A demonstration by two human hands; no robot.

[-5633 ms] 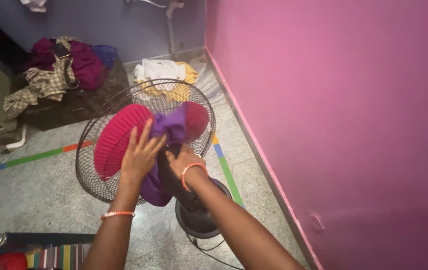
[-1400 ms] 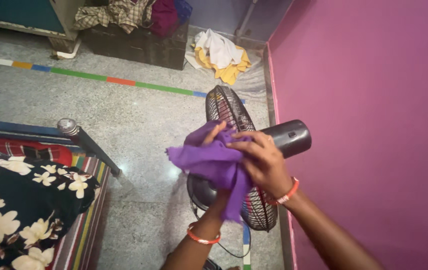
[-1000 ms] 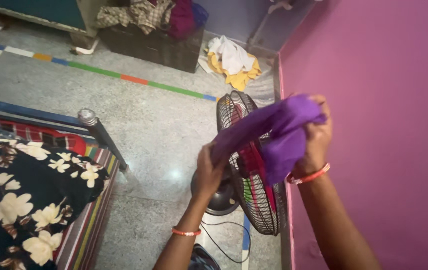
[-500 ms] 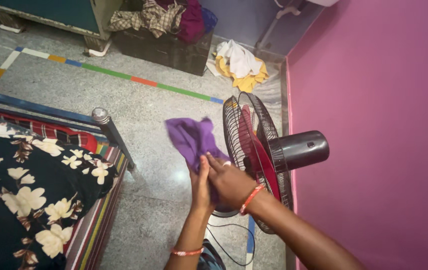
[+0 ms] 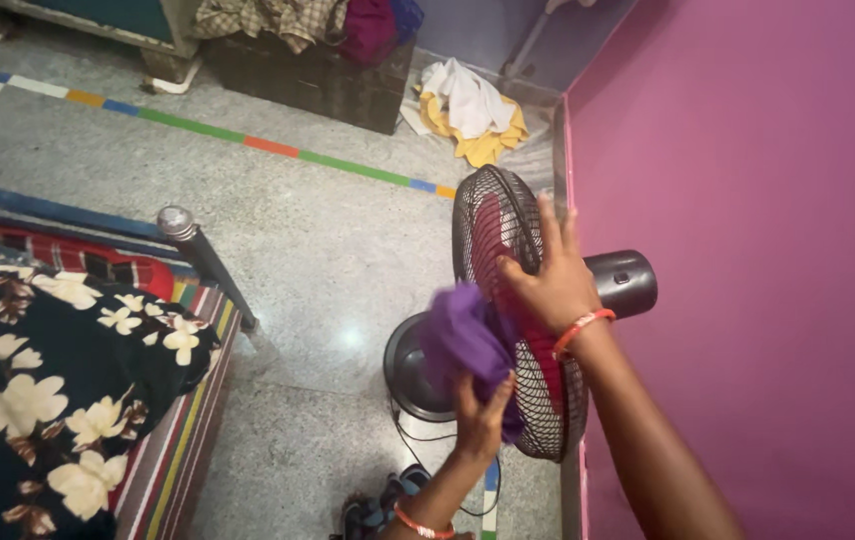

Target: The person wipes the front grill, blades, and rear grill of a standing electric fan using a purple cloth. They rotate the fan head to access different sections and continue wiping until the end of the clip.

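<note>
Both hands work at the fan point(image 5: 508, 300) standing on the floor beside the pink wall point(image 5: 748, 200). The left hand point(image 5: 481, 412) has its fingers closed around a bunched purple cloth point(image 5: 463, 338), pressed against the wire cage. The right hand point(image 5: 551, 280) rests flat on the cage's top, fingers spread wide.

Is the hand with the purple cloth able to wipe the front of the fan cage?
Probably yes. The left hand presses the purple cloth right against the fan cage, nothing between them, while the right hand rests on the rim.
</note>
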